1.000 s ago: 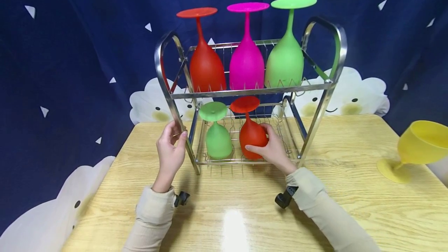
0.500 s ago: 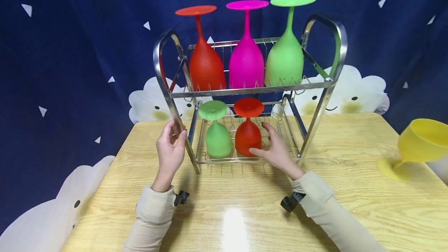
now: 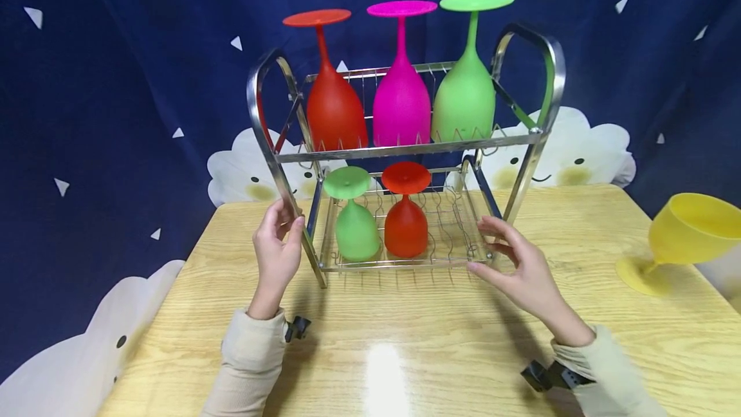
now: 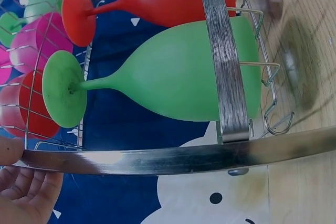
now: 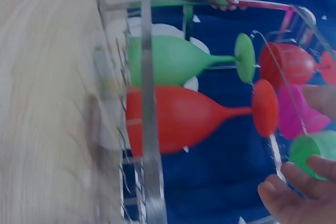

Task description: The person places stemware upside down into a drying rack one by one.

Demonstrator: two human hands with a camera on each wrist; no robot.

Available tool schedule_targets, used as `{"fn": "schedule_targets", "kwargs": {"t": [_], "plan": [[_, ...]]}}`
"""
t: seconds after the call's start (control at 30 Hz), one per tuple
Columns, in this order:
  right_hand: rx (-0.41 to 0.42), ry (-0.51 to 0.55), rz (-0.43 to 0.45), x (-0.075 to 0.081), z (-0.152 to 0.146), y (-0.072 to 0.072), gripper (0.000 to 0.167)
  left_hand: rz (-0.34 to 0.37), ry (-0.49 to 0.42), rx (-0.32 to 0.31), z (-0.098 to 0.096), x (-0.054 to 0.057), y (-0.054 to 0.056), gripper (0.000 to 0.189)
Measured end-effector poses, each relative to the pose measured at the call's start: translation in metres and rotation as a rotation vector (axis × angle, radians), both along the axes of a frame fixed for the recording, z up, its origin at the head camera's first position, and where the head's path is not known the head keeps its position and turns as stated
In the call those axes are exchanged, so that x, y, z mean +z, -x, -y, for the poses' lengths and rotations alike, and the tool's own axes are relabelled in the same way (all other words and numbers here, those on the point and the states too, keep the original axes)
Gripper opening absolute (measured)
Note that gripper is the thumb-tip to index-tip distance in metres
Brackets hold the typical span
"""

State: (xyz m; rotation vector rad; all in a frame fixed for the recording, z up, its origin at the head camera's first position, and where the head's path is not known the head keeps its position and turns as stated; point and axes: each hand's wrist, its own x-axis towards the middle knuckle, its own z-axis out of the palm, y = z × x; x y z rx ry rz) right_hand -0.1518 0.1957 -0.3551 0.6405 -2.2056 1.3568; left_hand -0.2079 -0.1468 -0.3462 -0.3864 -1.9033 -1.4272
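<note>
A two-tier metal dish rack (image 3: 405,150) stands on the table. My left hand (image 3: 276,250) holds its left front post, thumb on one side and fingers on the other, as the left wrist view shows. On the lower tier, a green goblet (image 3: 357,233) and a red goblet (image 3: 406,230) stand upside down side by side. My right hand (image 3: 523,275) holds nothing; its fingers are spread beside the rack's lower right front corner. Upside down on the upper tier are a red goblet (image 3: 336,108), a magenta goblet (image 3: 401,108) and a light green goblet (image 3: 465,105).
A yellow goblet (image 3: 689,237) rests on its foot at the right side of the wooden table (image 3: 440,346). Behind the rack hangs a dark blue curtain (image 3: 145,50) with white triangles and cloud figures.
My right hand has let go of the lower red goblet and drawn back to the right, out of the rack. That goblet now stands upright on its rim. The left hand keeps its place.
</note>
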Motion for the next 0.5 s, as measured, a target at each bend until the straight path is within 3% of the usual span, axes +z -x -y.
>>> {"fn": "schedule_targets", "kwargs": {"t": [0.1, 0.3, 0.4, 0.5], "plan": [[-0.011, 0.003, -0.007, 0.003, -0.014, -0.007, 0.069, 0.005, 0.001, 0.001, 0.001, 0.000, 0.000, 0.030], [-0.084, 0.049, 0.058, -0.001, -0.045, -0.014, 0.062, 0.029, 0.004, 0.014, 0.001, 0.002, -0.002, 0.030], [-0.125, 0.102, 0.082, -0.027, -0.072, -0.006, 0.058, 0.030, 0.012, 0.020, -0.003, 0.009, -0.007, 0.029], [-0.237, 0.145, 0.076, -0.070, -0.108, 0.011, 0.055, 0.033, 0.023, 0.027, -0.007, 0.018, -0.015, 0.028]]}}
